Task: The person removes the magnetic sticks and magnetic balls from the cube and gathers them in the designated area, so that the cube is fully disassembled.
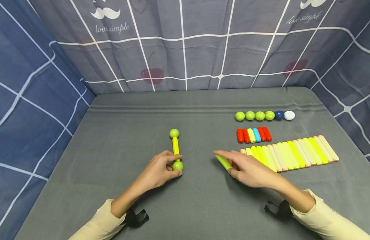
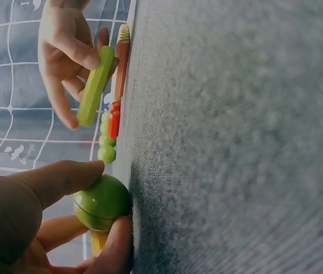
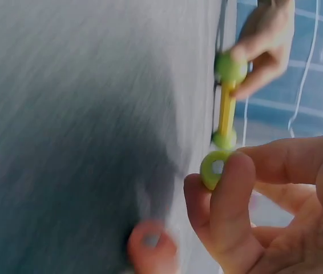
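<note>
My left hand point(image 1: 157, 169) pinches the near green ball point(image 1: 177, 165) between thumb and fingers. A yellow magnetic rod point(image 1: 175, 145) runs from that ball to a second green ball point(image 1: 174, 133) farther back, the three lying in a line on the table. To the right, my right hand point(image 1: 248, 166) grips a lime-green magnetic rod point(image 1: 224, 162) with thumb and fingers, tilted and apart from the balls. The right wrist view shows the small silvery centre of this rod's end point(image 3: 217, 166). In the left wrist view the rod point(image 2: 97, 85) appears raised above the grey surface.
A long row of yellow and pale rods point(image 1: 299, 153) lies beside my right hand, partly hidden by it. Behind it lie short red, yellow and blue rods point(image 1: 256, 134) and a row of green, blue and white balls point(image 1: 260, 116). Grid-patterned curtains point(image 1: 203, 60) border the grey table.
</note>
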The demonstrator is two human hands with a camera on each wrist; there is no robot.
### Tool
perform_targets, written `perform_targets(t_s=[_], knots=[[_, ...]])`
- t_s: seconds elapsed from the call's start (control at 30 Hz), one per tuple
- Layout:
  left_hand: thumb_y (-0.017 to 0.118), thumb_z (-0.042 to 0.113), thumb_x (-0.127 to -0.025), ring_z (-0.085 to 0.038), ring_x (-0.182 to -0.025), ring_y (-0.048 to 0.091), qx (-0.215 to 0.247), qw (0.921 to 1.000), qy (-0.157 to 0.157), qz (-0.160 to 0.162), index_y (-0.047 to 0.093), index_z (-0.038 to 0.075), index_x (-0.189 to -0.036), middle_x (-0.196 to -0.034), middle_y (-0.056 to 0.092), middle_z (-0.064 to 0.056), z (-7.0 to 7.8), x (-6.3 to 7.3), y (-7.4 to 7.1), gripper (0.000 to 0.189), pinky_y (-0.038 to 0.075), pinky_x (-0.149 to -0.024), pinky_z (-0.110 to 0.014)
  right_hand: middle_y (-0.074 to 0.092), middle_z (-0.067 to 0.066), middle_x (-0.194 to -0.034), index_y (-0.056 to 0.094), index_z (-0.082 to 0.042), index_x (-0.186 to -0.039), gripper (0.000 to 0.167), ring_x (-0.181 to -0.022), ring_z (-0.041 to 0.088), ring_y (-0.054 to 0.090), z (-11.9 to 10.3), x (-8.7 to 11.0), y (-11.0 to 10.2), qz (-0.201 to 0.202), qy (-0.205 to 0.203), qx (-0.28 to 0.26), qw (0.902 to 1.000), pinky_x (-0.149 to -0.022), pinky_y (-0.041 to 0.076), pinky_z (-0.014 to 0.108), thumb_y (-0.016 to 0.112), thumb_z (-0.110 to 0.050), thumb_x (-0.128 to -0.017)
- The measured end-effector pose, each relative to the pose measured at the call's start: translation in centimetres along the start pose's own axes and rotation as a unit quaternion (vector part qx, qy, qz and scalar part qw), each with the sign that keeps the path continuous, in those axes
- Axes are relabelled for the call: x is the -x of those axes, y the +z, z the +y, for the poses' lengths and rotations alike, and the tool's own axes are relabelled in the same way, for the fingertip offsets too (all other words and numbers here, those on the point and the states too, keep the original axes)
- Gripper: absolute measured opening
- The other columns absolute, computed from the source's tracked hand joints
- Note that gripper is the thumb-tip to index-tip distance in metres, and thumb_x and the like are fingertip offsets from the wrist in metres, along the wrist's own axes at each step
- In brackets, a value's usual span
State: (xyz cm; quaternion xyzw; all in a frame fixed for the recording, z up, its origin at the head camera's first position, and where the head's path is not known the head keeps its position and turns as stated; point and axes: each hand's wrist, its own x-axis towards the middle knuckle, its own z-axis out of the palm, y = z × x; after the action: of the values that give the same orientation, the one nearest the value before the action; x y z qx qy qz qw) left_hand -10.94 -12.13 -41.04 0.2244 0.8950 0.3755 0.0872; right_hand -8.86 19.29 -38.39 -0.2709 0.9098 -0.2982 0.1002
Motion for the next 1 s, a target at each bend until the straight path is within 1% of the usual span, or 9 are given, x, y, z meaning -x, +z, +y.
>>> perform_targets(t_s=[0.1,0.2,0.33,0.4,0.5,0.63,0.7,0.83,1.0], knots=[[0.083,0.012,-0.080,-0.012,-0.075,0.056,0.000,1.0000,-0.001,0.000,0.068,0.005,-0.125,-0.102,0.059,-0.004,0.0,0.0,-0.1,0.048,0.050,-0.065,-0.024,0.048,-0.008,-0.076,0.058,-0.011,-0.134,0.051,-0.068,0.007,0.046,1.1,0.4,-0.6,0.024,0.032,-0.004,0.9992,-0.061,0.040,0.025,0.063,0.003,-0.084],[0.083,0.012,-0.079,-0.012,-0.076,0.057,0.001,1.0000,-0.002,0.000,0.069,0.005,-0.124,-0.102,0.060,-0.004,0.0,0.0,-0.1,0.048,0.050,-0.066,-0.024,0.049,-0.009,-0.070,0.059,-0.008,-0.130,0.050,-0.062,0.005,0.045,1.6,0.7,-0.8,0.041,0.051,0.011,0.9978,-0.058,0.040,0.025,0.064,0.003,-0.081],[0.083,0.012,-0.080,-0.011,-0.077,0.057,0.008,1.0000,-0.006,-0.002,0.068,0.004,-0.125,-0.103,0.059,-0.004,-0.1,0.0,-0.1,0.048,0.051,-0.067,-0.024,0.046,-0.012,-0.066,0.059,-0.007,-0.131,0.053,-0.058,0.003,0.042,1.5,0.6,-0.7,0.054,0.043,0.066,0.9955,-0.055,0.039,0.025,0.066,0.001,-0.079],[0.083,0.012,-0.080,-0.011,-0.077,0.057,0.012,0.9999,-0.006,-0.002,0.068,0.004,-0.126,-0.103,0.059,-0.004,-0.1,0.0,-0.1,0.048,0.051,-0.066,-0.024,0.047,-0.012,-0.067,0.059,-0.008,-0.132,0.054,-0.059,0.004,0.043,1.4,0.6,-0.6,0.056,0.039,0.093,0.9933,-0.056,0.040,0.026,0.067,0.000,-0.079],[0.082,0.012,-0.080,-0.011,-0.077,0.058,0.015,0.9999,-0.004,-0.002,0.068,0.004,-0.126,-0.103,0.059,-0.004,-0.2,0.0,-0.1,0.048,0.052,-0.067,-0.025,0.056,-0.008,-0.074,0.058,-0.007,-0.133,0.054,-0.064,0.007,0.048,1.4,0.6,-0.4,0.050,0.043,0.124,0.9901,-0.061,0.044,0.030,0.068,-0.003,-0.080],[0.083,0.012,-0.080,-0.011,-0.077,0.058,0.012,0.9999,0.000,-0.002,0.068,0.004,-0.125,-0.103,0.059,-0.004,-0.1,0.0,0.0,0.048,0.051,-0.067,-0.024,0.054,-0.005,-0.072,0.058,-0.003,-0.132,0.053,-0.065,0.010,0.047,1.3,0.8,-0.3,0.027,0.064,0.136,0.9883,-0.060,0.043,0.031,0.069,-0.006,-0.081],[0.083,0.012,-0.080,-0.011,-0.077,0.058,0.011,0.9999,0.001,-0.002,0.068,0.004,-0.125,-0.103,0.059,-0.004,-0.1,0.0,0.0,0.048,0.051,-0.066,-0.024,0.047,-0.005,-0.068,0.059,-0.003,-0.129,0.050,-0.065,0.011,0.046,1.4,0.8,-0.4,0.020,0.071,0.137,0.9879,-0.059,0.042,0.031,0.072,-0.008,-0.081],[0.083,0.011,-0.080,-0.012,-0.077,0.058,0.012,0.9999,0.005,-0.002,0.068,0.003,-0.125,-0.103,0.060,-0.005,-0.1,-0.1,0.0,0.048,0.051,-0.067,-0.024,0.047,-0.006,-0.070,0.062,-0.004,-0.121,0.044,-0.068,0.012,0.047,1.7,0.9,-0.6,0.027,0.065,0.144,0.9870,-0.062,0.045,0.034,0.078,-0.011,-0.081],[0.083,0.011,-0.080,-0.012,-0.078,0.058,0.013,0.9999,0.006,-0.002,0.068,0.003,-0.125,-0.103,0.059,-0.005,-0.1,-0.1,-0.1,0.049,0.052,-0.067,-0.024,0.041,-0.009,-0.064,0.064,-0.006,-0.119,0.042,-0.062,0.008,0.042,2.2,1.2,-0.7,0.035,0.063,0.133,0.9885,-0.057,0.039,0.028,0.080,-0.014,-0.081]])
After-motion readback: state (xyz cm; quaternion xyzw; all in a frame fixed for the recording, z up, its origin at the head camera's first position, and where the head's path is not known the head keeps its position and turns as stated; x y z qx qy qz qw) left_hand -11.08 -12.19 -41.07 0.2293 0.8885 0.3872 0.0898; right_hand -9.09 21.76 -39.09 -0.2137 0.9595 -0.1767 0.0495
